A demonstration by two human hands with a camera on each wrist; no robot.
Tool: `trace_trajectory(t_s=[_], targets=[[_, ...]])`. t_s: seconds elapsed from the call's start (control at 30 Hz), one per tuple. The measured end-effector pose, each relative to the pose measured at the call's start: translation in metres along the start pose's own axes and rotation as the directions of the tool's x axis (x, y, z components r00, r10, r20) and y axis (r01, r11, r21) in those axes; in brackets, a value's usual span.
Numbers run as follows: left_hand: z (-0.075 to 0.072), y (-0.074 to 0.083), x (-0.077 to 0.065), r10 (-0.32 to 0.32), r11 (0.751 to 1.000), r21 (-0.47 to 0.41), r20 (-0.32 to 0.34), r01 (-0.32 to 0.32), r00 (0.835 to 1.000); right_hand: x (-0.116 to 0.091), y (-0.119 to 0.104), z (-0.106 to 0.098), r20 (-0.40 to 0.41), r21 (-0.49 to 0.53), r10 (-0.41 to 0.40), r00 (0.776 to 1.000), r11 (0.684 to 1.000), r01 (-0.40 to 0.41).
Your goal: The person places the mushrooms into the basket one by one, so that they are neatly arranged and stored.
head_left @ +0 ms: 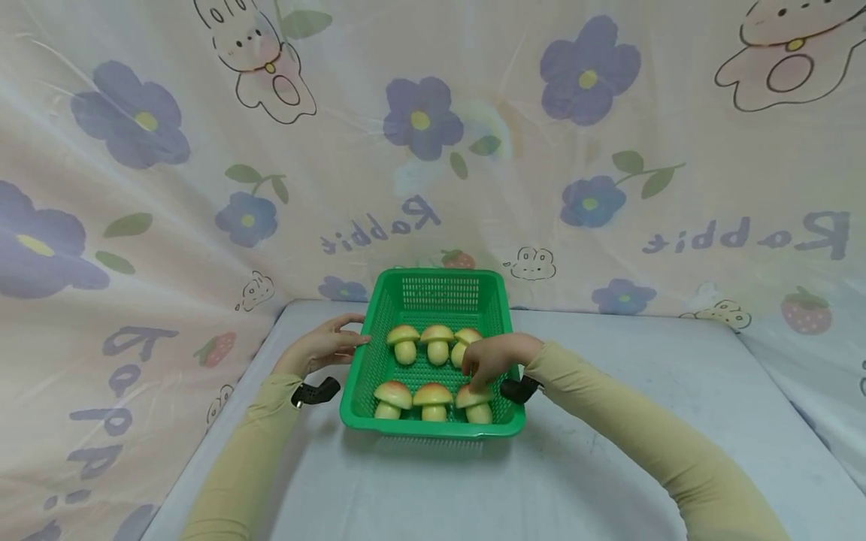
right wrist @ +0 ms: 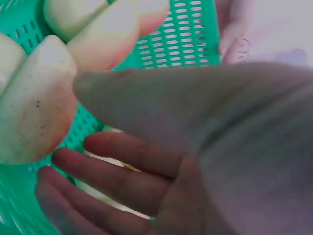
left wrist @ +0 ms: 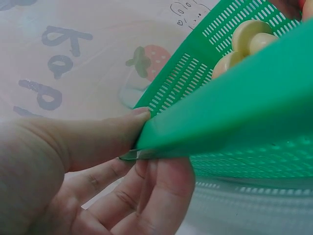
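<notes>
A green plastic basket (head_left: 433,429) with slotted walls stands on the table. Toy mushrooms with yellow stems and reddish caps lie in it: a far row of three, such as the middle mushroom (head_left: 437,344), and a near row of three. My left hand (head_left: 323,347) pinches the basket's left rim (left wrist: 171,137), thumb above and fingers underneath. Over the right side of the basket reaches my right hand (head_left: 497,357), at the near right mushroom (head_left: 478,412). Its thumb tip meets a mushroom cap (right wrist: 41,103) in the right wrist view, while the other fingers extend loosely without curling round it.
The table (head_left: 609,466) has a pale cloth cover. Behind it and along its left hangs a curtain (head_left: 487,195) printed with flowers and rabbits. Both sleeves carry black wrist mounts, such as the left mount (head_left: 318,391).
</notes>
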State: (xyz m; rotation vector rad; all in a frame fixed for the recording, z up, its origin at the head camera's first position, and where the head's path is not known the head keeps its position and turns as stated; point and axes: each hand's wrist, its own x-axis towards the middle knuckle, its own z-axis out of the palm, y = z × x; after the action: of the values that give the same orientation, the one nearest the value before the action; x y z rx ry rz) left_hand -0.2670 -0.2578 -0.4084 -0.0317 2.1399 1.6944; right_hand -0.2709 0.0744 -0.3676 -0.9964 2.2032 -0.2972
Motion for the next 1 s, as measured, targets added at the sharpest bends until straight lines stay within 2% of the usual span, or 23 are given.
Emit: trace_trajectory(t_s=[0.2, 0.33, 0.47, 0.63, 0.73, 0.83, 0.93, 1.0], targets=[[-0.002, -0.001, -0.002, 0.017, 0.999, 0.027, 0.018, -0.018, 1.000, -0.014, 0.007, -0.003, -0.097, 0.040, -0.048, 0.994, 0.998, 0.052], [-0.004, -0.004, -0.002, 0.024, 1.000, 0.018, 0.008, -0.024, 1.000, -0.023, 0.013, -0.004, -0.163, 0.108, -0.124, 0.979, 0.984, 0.142], [-0.004, -0.008, 0.000, 0.033, 0.999, -0.015, 0.000, -0.033, 0.999, -0.031, 0.019, -0.003, -0.239, 0.197, -0.190, 0.952, 0.951, 0.240], [-0.002, -0.011, 0.002, 0.074, 0.997, -0.033, -0.010, -0.074, 0.997, -0.047, 0.030, 0.004, -0.327, 0.344, -0.172, 0.929, 0.894, 0.287], [0.000, -0.014, 0.001, 0.071, 0.997, -0.019, -0.028, -0.072, 0.997, -0.059, 0.041, 0.014, -0.410, 0.409, -0.146, 0.900, 0.853, 0.324], [-0.002, -0.018, -0.002, 0.058, 0.998, -0.022, -0.037, -0.059, 0.998, -0.072, 0.057, 0.027, -0.502, 0.431, -0.137, 0.854, 0.817, 0.384], [-0.007, -0.024, -0.007, 0.037, 0.998, -0.045, -0.070, -0.040, 0.997, -0.087, 0.073, 0.040, -0.574, 0.422, -0.108, 0.812, 0.811, 0.406], [-0.011, -0.028, -0.011, 0.036, 0.998, -0.052, -0.095, -0.041, 0.995, -0.097, 0.082, 0.048, -0.598, 0.414, -0.080, 0.798, 0.821, 0.393]])
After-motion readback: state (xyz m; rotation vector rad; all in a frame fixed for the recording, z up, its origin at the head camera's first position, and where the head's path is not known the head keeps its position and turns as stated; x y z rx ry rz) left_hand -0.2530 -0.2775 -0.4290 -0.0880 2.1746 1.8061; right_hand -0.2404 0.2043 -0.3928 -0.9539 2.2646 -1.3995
